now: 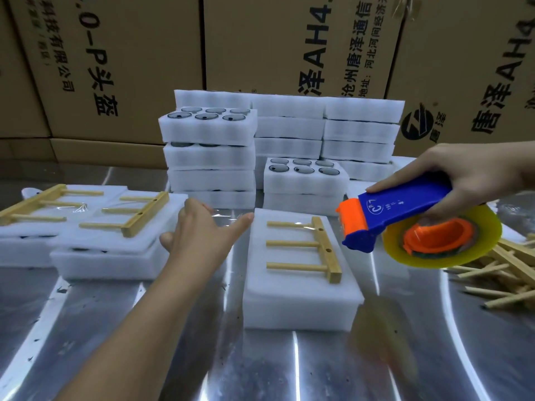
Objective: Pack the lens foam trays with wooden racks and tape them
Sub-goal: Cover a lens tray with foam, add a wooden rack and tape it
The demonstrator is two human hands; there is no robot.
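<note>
A white foam tray pack (301, 296) lies in the middle of the metal table with a wooden rack (311, 248) on top, a strip of clear tape across its far end. My left hand (199, 230) is open, fingers straight, its fingertips by the pack's far left corner. My right hand (474, 175) grips a blue and orange tape dispenser (405, 221) with a yellowish tape roll, held just above and right of the pack. Two more foam packs with a wooden rack on each (113, 244) (34, 209) lie at the left.
Stacks of white foam trays (210, 157), some showing round dark lenses (304, 169), stand at the back of the table. Loose wooden racks and sticks (503, 273) are piled at the right. Large cardboard boxes (260, 41) form a wall behind. The shiny metal table (260, 366) spreads in front.
</note>
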